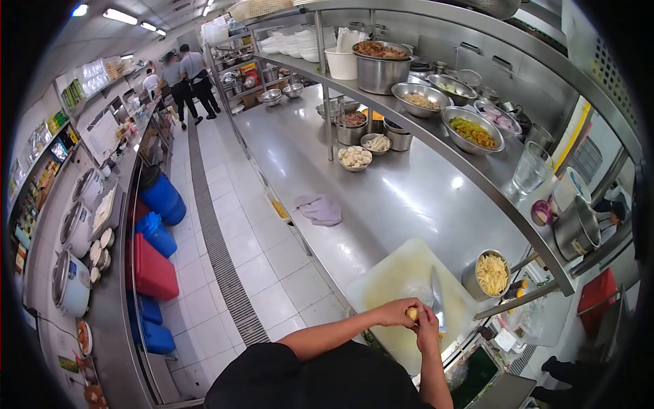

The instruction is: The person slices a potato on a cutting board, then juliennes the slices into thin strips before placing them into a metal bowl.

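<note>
My left hand point(395, 312) holds a small yellowish piece of food point(411, 313) on a pale cutting board point(402, 273) at the near end of the steel counter. My right hand point(429, 327) grips a knife, and its blade point(437, 293) stands upright just beyond the food. Both hands meet at the food. A metal pot of pale shredded strips point(492, 274) stands right of the board.
A crumpled cloth point(319, 209) lies at the counter's left edge. Bowls of ingredients point(472, 131) line the shelf above; small bowls point(355, 157) sit on the counter farther off. Blue and red bins point(153, 266) stand under the left counter. Two people point(187, 78) work at the aisle's far end.
</note>
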